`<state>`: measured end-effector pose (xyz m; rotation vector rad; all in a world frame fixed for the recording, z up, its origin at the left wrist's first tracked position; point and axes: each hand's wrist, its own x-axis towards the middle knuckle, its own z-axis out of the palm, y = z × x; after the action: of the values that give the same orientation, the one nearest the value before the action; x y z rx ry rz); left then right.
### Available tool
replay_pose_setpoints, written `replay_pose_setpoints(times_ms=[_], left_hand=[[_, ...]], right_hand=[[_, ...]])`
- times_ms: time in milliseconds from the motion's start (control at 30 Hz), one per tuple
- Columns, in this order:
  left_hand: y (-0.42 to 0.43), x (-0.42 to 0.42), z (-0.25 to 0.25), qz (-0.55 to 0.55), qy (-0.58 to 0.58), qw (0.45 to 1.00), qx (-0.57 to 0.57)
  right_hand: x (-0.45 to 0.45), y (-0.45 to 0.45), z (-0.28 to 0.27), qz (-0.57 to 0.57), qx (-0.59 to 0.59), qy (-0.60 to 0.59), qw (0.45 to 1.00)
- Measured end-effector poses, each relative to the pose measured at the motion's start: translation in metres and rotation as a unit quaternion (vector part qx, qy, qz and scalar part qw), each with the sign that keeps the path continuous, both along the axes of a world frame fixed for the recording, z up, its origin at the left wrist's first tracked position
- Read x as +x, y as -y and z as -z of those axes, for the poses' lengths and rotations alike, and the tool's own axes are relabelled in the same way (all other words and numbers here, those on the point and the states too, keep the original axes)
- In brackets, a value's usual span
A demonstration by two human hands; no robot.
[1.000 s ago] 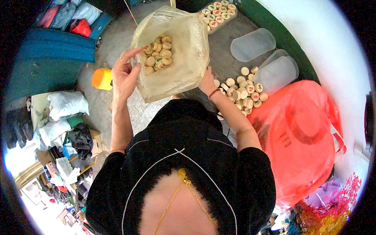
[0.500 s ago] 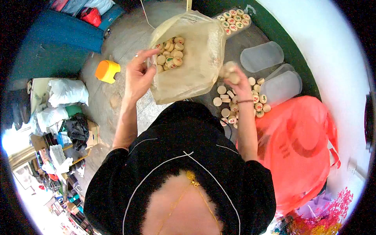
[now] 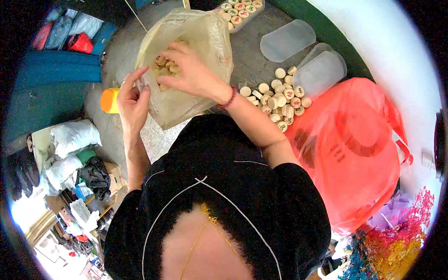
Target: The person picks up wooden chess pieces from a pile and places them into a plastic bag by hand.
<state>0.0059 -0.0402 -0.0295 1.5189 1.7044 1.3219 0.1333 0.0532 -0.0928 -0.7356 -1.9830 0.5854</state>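
Observation:
My left hand point(image 3: 133, 100) pinches the left edge of a cloudy plastic bag point(image 3: 205, 46), whose mouth faces me. Inside the bag my right hand point(image 3: 191, 72) hangs over round wooden pieces point(image 3: 167, 66), its fingers spread and touching or almost touching them. I cannot make out anything held in it. Right of the bag, a loose heap of the same round pieces point(image 3: 280, 100), some with red or green characters, lies on the grey surface.
A clear tray of pieces point(image 3: 240, 10) stands at the top. Translucent plastic covers point(image 3: 288, 41) lie right of it. A large red bag point(image 3: 350, 149) fills the right side. A yellow container point(image 3: 109, 100) is beyond my left hand.
My right hand has moved from the loose heap, where it held pieces, leftward into the bag, and its fingers have opened. My left hand still keeps the bag's edge.

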Motion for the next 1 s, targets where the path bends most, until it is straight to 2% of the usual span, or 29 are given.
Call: replay_pose_setpoints(times_ms=[67, 133, 200, 233, 267, 333, 367, 433, 467, 500, 567, 633, 733, 800, 833, 900, 1000], left_hand=[[0.002, -0.004, 0.002, 0.002, -0.007, 1.0, -0.013], [0.003, -0.006, 0.004, 0.003, -0.013, 1.0, -0.022], [-0.001, -0.004, 0.006, 0.015, -0.011, 1.0, 0.002], [-0.003, -0.005, 0.009, 0.017, -0.007, 1.0, 0.003], [-0.004, -0.008, 0.014, 0.026, -0.016, 1.0, 0.002], [-0.006, -0.007, 0.014, 0.034, -0.023, 0.999, 0.0], [-0.006, -0.004, 0.01, 0.006, -0.048, 0.998, -0.048], [-0.005, -0.002, 0.012, -0.02, -0.072, 0.992, -0.1], [-0.007, -0.005, 0.017, 0.009, -0.046, 0.997, -0.06], [-0.008, -0.006, 0.02, 0.038, -0.02, 0.999, -0.019], [-0.008, -0.005, 0.017, 0.032, -0.01, 0.999, -0.038], [-0.009, -0.004, 0.014, 0.023, -0.002, 0.998, -0.053], [-0.01, -0.002, 0.014, 0.04, -0.04, 0.998, 0.005], [-0.011, -0.001, 0.016, 0.046, -0.028, 0.998, 0.033], [-0.01, -0.003, 0.017, 0.045, -0.028, 0.998, 0.033], [-0.007, -0.005, 0.016, 0.033, -0.036, 0.999, -0.019], [-0.007, -0.004, 0.015, 0.018, -0.038, 0.998, -0.052]], right_hand=[[0.03, 0.003, -0.005, -0.049, -0.133, -0.142, 0.98], [0.073, 0.006, 0.0, 0.036, -0.134, -0.153, 0.978], [0.116, 0.004, 0.032, 0.124, -0.118, -0.084, 0.982], [0.136, 0.013, 0.034, 0.175, -0.178, -0.037, 0.968], [0.158, 0.018, 0.059, 0.218, -0.185, 0.004, 0.958], [0.194, 0.032, 0.086, 0.28, -0.158, 0.145, 0.936], [0.205, 0.038, 0.098, 0.281, -0.159, 0.148, 0.935], [0.22, 0.052, 0.123, 0.331, -0.154, 0.327, 0.871], [0.222, 0.055, 0.14, 0.337, -0.18, 0.381, 0.842], [0.22, 0.056, 0.139, 0.337, -0.181, 0.381, 0.842], [0.21, 0.059, 0.137, 0.344, -0.205, 0.415, 0.817], [0.21, 0.054, 0.145, 0.353, -0.191, 0.396, 0.826], [0.217, 0.051, 0.151, 0.326, -0.233, 0.372, 0.837], [0.22, 0.051, 0.161, 0.309, -0.144, 0.394, 0.854], [0.222, 0.05, 0.161, 0.31, -0.144, 0.394, 0.854], [0.224, 0.049, 0.161, 0.258, -0.12, 0.432, 0.856], [0.228, 0.045, 0.158, 0.24, -0.094, 0.429, 0.866]])
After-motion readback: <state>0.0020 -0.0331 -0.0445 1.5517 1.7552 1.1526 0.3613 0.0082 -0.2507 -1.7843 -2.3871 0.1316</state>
